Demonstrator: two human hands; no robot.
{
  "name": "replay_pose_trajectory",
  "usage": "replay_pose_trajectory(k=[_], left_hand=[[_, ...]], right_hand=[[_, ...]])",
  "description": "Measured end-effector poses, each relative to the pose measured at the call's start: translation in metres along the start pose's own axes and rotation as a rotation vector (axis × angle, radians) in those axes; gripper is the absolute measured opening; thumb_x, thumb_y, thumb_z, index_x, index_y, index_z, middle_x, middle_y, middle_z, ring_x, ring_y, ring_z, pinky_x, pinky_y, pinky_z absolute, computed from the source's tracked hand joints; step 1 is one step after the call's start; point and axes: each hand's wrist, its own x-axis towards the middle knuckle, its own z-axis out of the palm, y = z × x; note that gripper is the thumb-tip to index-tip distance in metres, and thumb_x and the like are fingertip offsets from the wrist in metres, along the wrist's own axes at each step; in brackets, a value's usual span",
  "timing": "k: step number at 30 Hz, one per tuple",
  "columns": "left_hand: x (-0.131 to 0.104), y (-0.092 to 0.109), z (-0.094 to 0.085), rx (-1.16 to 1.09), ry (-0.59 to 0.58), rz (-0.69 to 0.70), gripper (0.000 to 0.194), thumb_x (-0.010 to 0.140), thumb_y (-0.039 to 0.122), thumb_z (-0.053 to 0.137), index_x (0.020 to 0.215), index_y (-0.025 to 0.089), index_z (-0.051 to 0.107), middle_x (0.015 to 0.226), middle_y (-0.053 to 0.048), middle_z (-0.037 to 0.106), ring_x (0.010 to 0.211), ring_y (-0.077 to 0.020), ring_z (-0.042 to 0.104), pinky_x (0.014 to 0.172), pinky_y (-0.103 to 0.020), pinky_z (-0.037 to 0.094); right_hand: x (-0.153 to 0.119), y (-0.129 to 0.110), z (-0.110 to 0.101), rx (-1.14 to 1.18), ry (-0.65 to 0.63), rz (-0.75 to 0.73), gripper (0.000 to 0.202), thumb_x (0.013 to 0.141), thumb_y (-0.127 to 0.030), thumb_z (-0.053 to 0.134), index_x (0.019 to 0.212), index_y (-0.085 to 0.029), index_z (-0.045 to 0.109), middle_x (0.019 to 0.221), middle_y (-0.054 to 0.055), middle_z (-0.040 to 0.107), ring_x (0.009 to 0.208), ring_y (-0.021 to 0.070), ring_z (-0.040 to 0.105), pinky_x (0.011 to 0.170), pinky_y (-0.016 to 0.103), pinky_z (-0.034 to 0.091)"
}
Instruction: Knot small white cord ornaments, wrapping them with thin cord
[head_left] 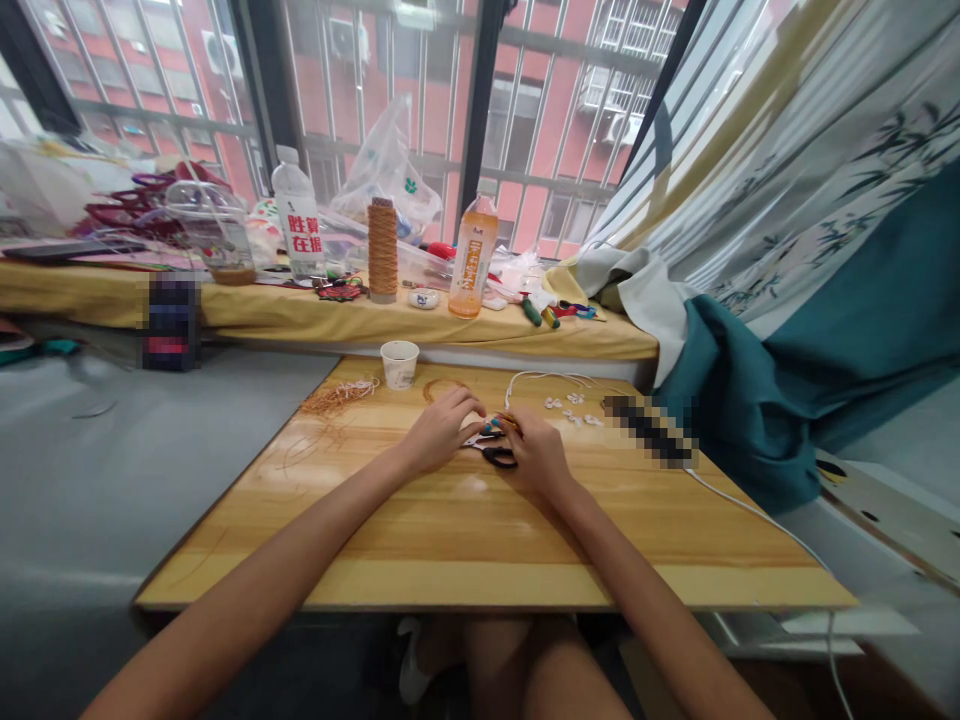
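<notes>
Across the bench point(465, 560), I am bringing both hands together. My right hand point(538, 452) is pinching orange thread point(510, 417); my left hand point(441, 437) is curling, its grip unclear. Scissors point(499, 458) are lying under the fingers; a dropping wrist could knock them, a loosening pinch could free the thread. Blue bits point(493, 424) are showing between fingertips.

It looks like a room in a home: a curtain point(787, 250) hangs beside a barred window point(420, 100), facing a pink building point(532, 130). Thread and drink bottles crowd the cloth-covered sill point(315, 315).
</notes>
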Motion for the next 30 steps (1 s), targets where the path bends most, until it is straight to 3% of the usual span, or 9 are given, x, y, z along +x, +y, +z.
replay_pose_trajectory(k=[8,13,16,21,24,27,30], left_hand=[[0.001,-0.001,0.005,-0.202,-0.033,-0.086,0.013,0.079,0.024,0.047,0.077,0.016,0.057,0.08,-0.005,0.056,0.079,-0.0148,0.049,0.073,-0.028,0.039],[0.004,-0.001,0.004,-0.442,-0.074,-0.377,0.017,0.074,0.029,0.052,0.072,0.014,0.059,0.072,-0.001,0.058,0.069,-0.0124,0.051,0.064,-0.024,0.039],[0.006,-0.004,0.005,-0.541,-0.026,-0.547,0.019,0.07,0.031,0.055,0.071,0.012,0.06,0.067,0.0,0.058,0.066,-0.0118,0.05,0.063,-0.023,0.038],[0.007,-0.007,0.009,-0.581,0.035,-0.62,0.021,0.068,0.031,0.056,0.073,0.011,0.061,0.069,-0.001,0.06,0.065,-0.0118,0.051,0.063,-0.023,0.038],[0.006,-0.008,0.01,-0.507,-0.025,-0.581,0.023,0.071,0.033,0.053,0.075,0.012,0.062,0.07,-0.002,0.061,0.065,-0.0122,0.051,0.061,-0.023,0.038],[0.005,-0.013,0.008,-0.196,-0.1,-0.436,0.025,0.074,0.035,0.05,0.067,0.014,0.062,0.07,-0.003,0.06,0.069,-0.0142,0.05,0.064,-0.026,0.036],[0.004,-0.021,0.002,0.126,-0.128,-0.333,0.035,0.079,0.038,0.043,0.061,0.015,0.062,0.068,-0.005,0.059,0.072,-0.0161,0.049,0.068,-0.029,0.035]], right_hand=[[0.0,0.001,0.001,-0.024,-0.036,-0.017,0.019,0.085,-0.023,0.037,0.081,-0.018,0.055,0.077,0.005,0.061,0.07,0.0151,0.055,0.06,0.023,0.035],[0.004,0.005,0.003,0.108,0.038,0.107,0.02,0.083,-0.029,0.043,0.096,-0.018,0.053,0.089,0.005,0.061,0.08,0.0158,0.056,0.065,0.024,0.039],[0.005,0.007,0.002,0.167,0.037,0.13,0.023,0.08,-0.034,0.048,0.095,-0.018,0.054,0.088,0.005,0.06,0.079,0.0155,0.055,0.065,0.024,0.039],[0.004,0.004,0.0,0.211,-0.062,0.032,0.019,0.082,-0.03,0.045,0.086,-0.019,0.059,0.082,0.004,0.059,0.075,0.0145,0.054,0.066,0.024,0.04],[0.004,0.005,0.003,0.217,-0.044,0.053,0.02,0.083,-0.026,0.041,0.089,-0.018,0.059,0.084,0.005,0.059,0.08,0.0156,0.054,0.07,0.025,0.04],[0.007,0.011,0.007,0.182,0.063,0.139,0.025,0.082,-0.024,0.039,0.099,-0.015,0.055,0.092,0.009,0.056,0.087,0.0186,0.052,0.075,0.03,0.04],[0.009,0.02,0.006,0.22,0.226,0.2,0.039,0.082,-0.023,0.034,0.12,-0.016,0.041,0.1,0.011,0.053,0.088,0.0192,0.05,0.077,0.034,0.04]])
